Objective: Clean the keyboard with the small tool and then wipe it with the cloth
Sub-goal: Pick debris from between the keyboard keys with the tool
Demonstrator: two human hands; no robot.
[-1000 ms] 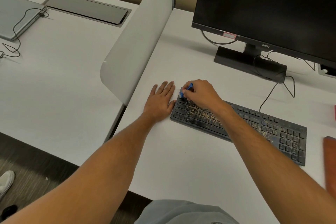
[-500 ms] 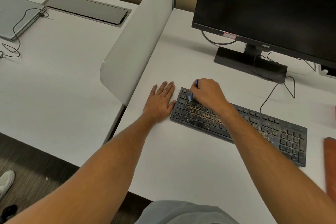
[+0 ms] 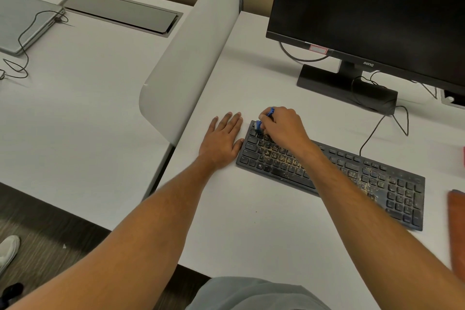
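Head view: keyboard (image 3: 334, 173), black, lies flat and slightly angled on the white bench (image 3: 251, 221), in front of the monitor (image 3: 372, 15). Pale crumb-like debris covers the left key block and part of the area beside the number pad.

Small tool (image 3: 264, 119), blue, stands at the keyboard's far-left corner, its lower end on the top key rows. Whether that end carries bristles cannot be told.

Right hand (image 3: 284, 126) grips the small tool with curled fingers, knuckles up, wrist bent over the keys. Its forearm crosses the middle of the keyboard diagonally.

Left hand (image 3: 222, 141) rests flat on the bench, palm down, fingers straight and close together. Its thumb lies just beside or against the keyboard's left edge; contact cannot be confirmed. It holds nothing.

Reddish-brown item (image 3: 456, 224) lies at the right frame edge, near the keyboard's right end; its nature cannot be told.

Monitor stand base (image 3: 344, 88) sits behind the keyboard, with cables (image 3: 377, 131) trailing beside it. A white divider panel (image 3: 186, 63) borders the bench on the left.
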